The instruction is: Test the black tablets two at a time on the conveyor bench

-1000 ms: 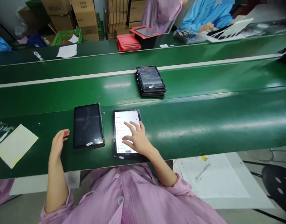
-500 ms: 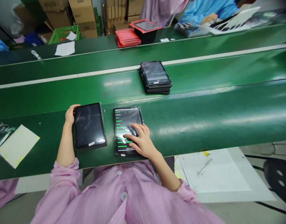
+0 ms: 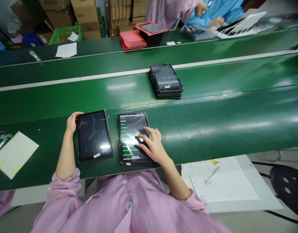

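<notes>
In the head view, a dark-screened tablet [image 3: 93, 134] is at the left near the bench edge, with small white labels at its lower end. My left hand [image 3: 72, 122] grips its upper left edge, fingers closed around the corner. To its right lies a second tablet [image 3: 129, 129], lit with a list of mostly green text lines. Over the right part of that screen, my right hand [image 3: 155, 144] is open, fingers spread; whether a fingertip touches the glass I cannot tell. Farther back, a stack of tablets [image 3: 166, 77] rests on the green surface.
A yellowish paper sheet [image 3: 15, 154] lies at the left of the green bench [image 3: 212, 129]. Across the line are red sleeves [image 3: 132, 40], a green crate [image 3: 66, 35] and co-workers' arms. Below the bench at right are white sheets [image 3: 222, 178] and a black stool [image 3: 287, 184].
My right hand has shifted slightly right over the lit screen, fingers still spread. My left hand stays at the dark tablet's corner. A co-worker's hand has appeared at the back.
</notes>
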Demonstrator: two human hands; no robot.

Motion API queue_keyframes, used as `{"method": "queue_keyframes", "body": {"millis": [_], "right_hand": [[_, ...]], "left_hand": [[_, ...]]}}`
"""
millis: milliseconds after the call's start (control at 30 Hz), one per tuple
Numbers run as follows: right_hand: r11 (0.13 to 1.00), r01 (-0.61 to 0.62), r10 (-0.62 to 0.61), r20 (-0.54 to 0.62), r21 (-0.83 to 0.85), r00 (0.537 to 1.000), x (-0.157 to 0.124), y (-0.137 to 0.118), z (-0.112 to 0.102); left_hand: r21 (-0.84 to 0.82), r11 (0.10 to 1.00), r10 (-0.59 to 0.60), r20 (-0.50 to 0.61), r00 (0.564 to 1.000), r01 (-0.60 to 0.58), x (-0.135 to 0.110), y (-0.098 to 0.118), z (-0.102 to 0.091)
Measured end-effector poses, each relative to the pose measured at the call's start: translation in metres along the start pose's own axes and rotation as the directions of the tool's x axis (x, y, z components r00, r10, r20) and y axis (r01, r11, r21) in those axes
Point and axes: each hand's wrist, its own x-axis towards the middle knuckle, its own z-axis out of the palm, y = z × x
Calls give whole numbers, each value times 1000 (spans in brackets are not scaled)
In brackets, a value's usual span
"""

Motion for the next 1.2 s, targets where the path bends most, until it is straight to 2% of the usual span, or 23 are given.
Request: {"method": "queue_keyframes", "body": {"millis": [167,333,433,533,633,733,800,967,1033,1133,1200], "right_hand": [[999,-9,11,42,-53,999,11,-5,6],[997,40,-35,83,-61,996,17,-11,13],[994,81,-74,99,-67,992,21,-10,10],[995,93,-91,51,-47,995,37,2,-2],[1000,21,-22,-36,-17,999,70,25,-12],[1000,-15,15,-18,-13,1000,104,48,-10],[1000,-7,8,16,-10,1000,117,59,-6],[981,131,-141,61,141,988,113,70,-1],[983,108,-113,26,146,993,110,72,-2],[994,30,-32,10,107,999,108,74,-5],[987,69,-78,57,147,995,108,76,-7]], "left_hand": [[0,1000,16,-6,1000,-16,0,1,0],[40,999,5,-24,1000,-4,-2,4,1],[28,1000,4,-24,1000,-4,-3,5,1],[28,1000,-1,-19,1000,2,-3,5,2],[34,999,-5,-19,1000,6,-3,5,2],[43,999,-6,-20,1000,7,-4,6,1],[59,998,-11,-15,1000,12,-5,5,1],[49,998,-42,-5,999,42,-4,-3,3],[17,998,-60,14,998,60,-1,-3,2],[-51,995,-81,15,997,81,-4,14,-7],[-47,997,-63,-18,998,62,-15,40,-11]]}}
